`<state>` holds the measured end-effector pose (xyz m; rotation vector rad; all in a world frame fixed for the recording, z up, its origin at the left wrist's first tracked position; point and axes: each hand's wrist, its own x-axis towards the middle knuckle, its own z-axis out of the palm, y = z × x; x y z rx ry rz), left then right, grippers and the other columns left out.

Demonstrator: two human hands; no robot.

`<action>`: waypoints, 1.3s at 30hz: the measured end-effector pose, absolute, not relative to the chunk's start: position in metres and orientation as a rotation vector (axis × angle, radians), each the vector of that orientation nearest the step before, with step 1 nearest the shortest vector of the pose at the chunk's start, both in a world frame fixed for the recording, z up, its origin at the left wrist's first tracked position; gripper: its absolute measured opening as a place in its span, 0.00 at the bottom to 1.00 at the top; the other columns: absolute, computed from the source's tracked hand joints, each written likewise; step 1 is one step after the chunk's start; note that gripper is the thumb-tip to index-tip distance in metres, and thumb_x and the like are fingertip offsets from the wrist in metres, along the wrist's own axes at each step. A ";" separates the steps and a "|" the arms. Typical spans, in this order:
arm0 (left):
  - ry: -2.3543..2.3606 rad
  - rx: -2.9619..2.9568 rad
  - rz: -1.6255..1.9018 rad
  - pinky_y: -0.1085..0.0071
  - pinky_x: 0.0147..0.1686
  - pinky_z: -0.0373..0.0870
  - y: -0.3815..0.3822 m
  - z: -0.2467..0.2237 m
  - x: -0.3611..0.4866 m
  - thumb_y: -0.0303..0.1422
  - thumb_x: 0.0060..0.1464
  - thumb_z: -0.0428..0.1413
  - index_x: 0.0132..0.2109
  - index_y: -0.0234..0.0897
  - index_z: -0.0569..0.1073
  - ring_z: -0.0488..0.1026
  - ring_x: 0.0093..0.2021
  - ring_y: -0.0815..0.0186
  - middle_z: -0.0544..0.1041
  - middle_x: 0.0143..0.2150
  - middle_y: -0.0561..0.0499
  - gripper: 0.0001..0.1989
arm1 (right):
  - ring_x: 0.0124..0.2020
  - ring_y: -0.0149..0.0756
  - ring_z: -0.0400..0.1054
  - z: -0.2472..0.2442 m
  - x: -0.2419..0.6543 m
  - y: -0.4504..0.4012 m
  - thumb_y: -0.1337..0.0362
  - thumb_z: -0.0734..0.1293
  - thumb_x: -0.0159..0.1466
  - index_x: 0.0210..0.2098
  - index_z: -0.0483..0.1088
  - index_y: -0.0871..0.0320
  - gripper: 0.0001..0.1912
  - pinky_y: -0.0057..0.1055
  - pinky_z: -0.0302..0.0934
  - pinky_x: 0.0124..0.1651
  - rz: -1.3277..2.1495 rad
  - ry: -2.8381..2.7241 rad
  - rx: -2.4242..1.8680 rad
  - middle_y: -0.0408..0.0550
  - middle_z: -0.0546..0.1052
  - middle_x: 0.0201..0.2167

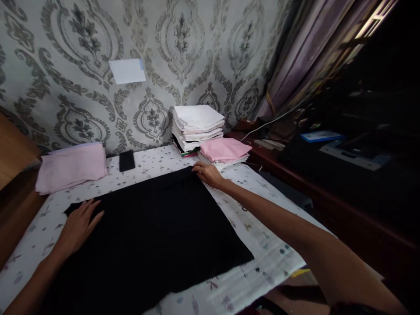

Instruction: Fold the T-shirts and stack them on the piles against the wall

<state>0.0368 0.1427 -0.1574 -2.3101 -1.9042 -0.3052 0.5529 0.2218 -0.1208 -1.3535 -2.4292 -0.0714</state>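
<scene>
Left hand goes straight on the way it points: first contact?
Probably the black phone, beyond the black cloth the left hand rests on. Depth is unclear; it might just slip by on the pink cloth's side.

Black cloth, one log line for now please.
black cloth: spread on patterned sheet | left hand: near far left corner | right hand: at far right corner

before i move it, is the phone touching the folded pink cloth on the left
Apart: the head view shows a strip of patterned tabletop between the phone and the cloth.
</scene>
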 end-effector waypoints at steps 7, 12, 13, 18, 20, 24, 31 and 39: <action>-1.922 -2.325 -0.271 0.49 0.61 0.62 0.140 -0.154 0.038 0.50 0.61 0.38 0.63 0.28 0.67 0.60 0.67 0.45 0.66 0.66 0.32 0.35 | 0.45 0.41 0.72 -0.111 0.552 0.210 0.74 0.61 0.62 0.47 0.77 0.56 0.19 0.31 0.62 0.40 0.002 -2.570 -1.490 0.50 0.78 0.48; -1.926 -2.272 -0.205 0.45 0.63 0.56 0.136 -0.134 0.057 0.50 0.62 0.37 0.62 0.29 0.67 0.62 0.67 0.45 0.68 0.64 0.32 0.34 | 0.50 0.46 0.70 -0.100 0.516 0.215 0.68 0.60 0.65 0.49 0.78 0.59 0.18 0.40 0.61 0.55 -0.044 -2.467 -1.389 0.54 0.79 0.47; -1.906 -2.275 -0.212 0.46 0.64 0.55 0.137 -0.131 0.062 0.50 0.63 0.38 0.63 0.29 0.66 0.61 0.67 0.46 0.68 0.65 0.32 0.35 | 0.53 0.46 0.69 -0.102 0.504 0.217 0.66 0.59 0.67 0.52 0.76 0.59 0.19 0.42 0.60 0.58 -0.019 -2.453 -1.323 0.55 0.78 0.50; -1.904 -2.381 -0.185 0.47 0.64 0.56 0.145 -0.135 0.081 0.49 0.64 0.39 0.68 0.31 0.59 0.55 0.71 0.49 0.60 0.70 0.36 0.34 | 0.70 0.47 0.50 -0.132 0.465 0.235 0.51 0.53 0.72 0.67 0.59 0.60 0.30 0.48 0.48 0.68 0.204 -2.543 -1.242 0.59 0.60 0.68; -1.942 -2.394 -0.129 0.44 0.64 0.55 0.146 -0.141 0.080 0.49 0.64 0.39 0.69 0.34 0.58 0.51 0.72 0.48 0.57 0.72 0.38 0.34 | 0.72 0.48 0.46 -0.144 0.467 0.246 0.48 0.53 0.72 0.68 0.56 0.61 0.33 0.49 0.43 0.70 0.254 -2.586 -1.361 0.60 0.57 0.70; -1.930 -2.394 -0.104 0.44 0.65 0.53 0.146 -0.146 0.075 0.48 0.64 0.39 0.70 0.37 0.58 0.49 0.72 0.49 0.56 0.72 0.40 0.33 | 0.72 0.49 0.43 -0.155 0.486 0.269 0.48 0.53 0.72 0.68 0.54 0.61 0.33 0.53 0.39 0.70 0.230 -2.597 -1.500 0.60 0.53 0.71; -1.929 -2.529 -0.344 0.46 0.66 0.52 0.108 -0.122 0.074 0.50 0.63 0.41 0.65 0.34 0.62 0.55 0.70 0.49 0.60 0.70 0.36 0.33 | 0.67 0.55 0.55 -0.147 0.510 0.213 0.57 0.55 0.71 0.62 0.62 0.65 0.25 0.56 0.48 0.67 -0.028 -2.184 -1.605 0.65 0.62 0.66; -2.248 -3.138 -0.063 0.73 0.33 0.69 -0.035 -0.063 0.076 0.47 0.62 0.49 0.34 0.42 0.77 0.74 0.33 0.65 0.77 0.34 0.51 0.19 | 0.58 0.51 0.67 -0.130 0.560 0.011 0.49 0.63 0.66 0.48 0.74 0.47 0.17 0.49 0.66 0.58 0.459 -2.437 -1.290 0.52 0.70 0.60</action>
